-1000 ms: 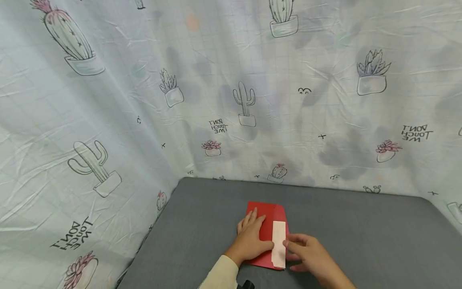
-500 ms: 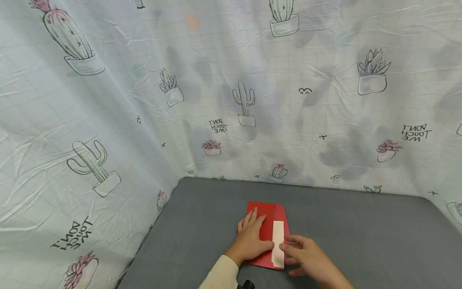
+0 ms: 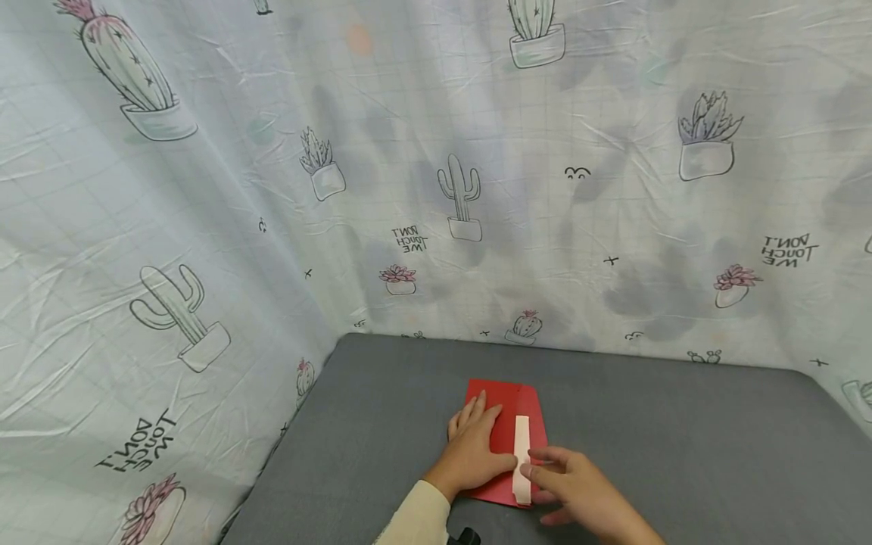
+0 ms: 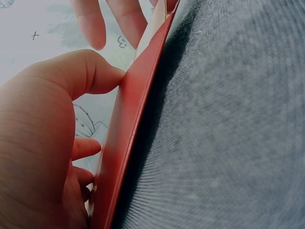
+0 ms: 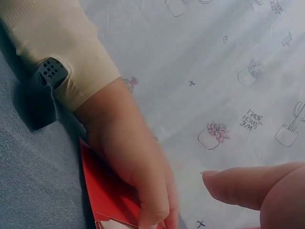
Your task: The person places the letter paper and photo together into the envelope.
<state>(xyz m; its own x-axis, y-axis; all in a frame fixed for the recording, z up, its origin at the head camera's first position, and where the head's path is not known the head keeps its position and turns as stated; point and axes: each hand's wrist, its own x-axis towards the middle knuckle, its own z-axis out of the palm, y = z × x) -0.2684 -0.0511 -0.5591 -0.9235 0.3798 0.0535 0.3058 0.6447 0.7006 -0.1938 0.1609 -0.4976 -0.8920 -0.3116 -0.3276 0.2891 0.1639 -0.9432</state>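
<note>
A red paper envelope lies on the grey table, with a pale strip standing up along its right part. My left hand lies spread over the envelope's left side, its thumb at the foot of the strip. From the right, my right hand pinches the strip's outer edge, thumb tip over the pale face and forefinger just beyond it. The left wrist view looks along the thin red edge of the envelope, with my left thumb resting on it. In the right wrist view the envelope is partly covered by my left hand.
The grey table stretches to both sides. Behind it and on the left hangs a pale curtain printed with cacti. A dark strap device sits on my left wrist over a cream sleeve.
My right hand has moved slightly left, tipping the pale strip up so that it looks narrower and more red shows to its right. My left hand has stayed put.
</note>
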